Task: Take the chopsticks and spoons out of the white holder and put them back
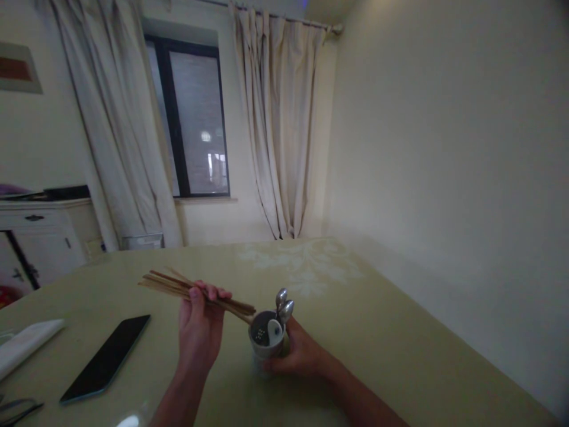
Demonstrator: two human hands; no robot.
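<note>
A bundle of wooden chopsticks (166,284) lies across my left hand (203,320), whose fingers are closed round it. The bundle is tilted, with its right ends beside the rim of a round utensil holder (262,350). My right hand (300,350) grips that holder from the right side, thumb across its front. Inside the holder, a dark perforated bottom and a small white ring-like part show. Several metal spoons (284,307) stand in it at the right rim, bowls up. Their handles are hidden inside.
On the left of the table (377,356) lie a dark tablet or phone (106,359), a white object (29,344) and part of a pair of glasses (18,406). A wall (453,178) runs along the right; a white cabinet (48,237) stands far left.
</note>
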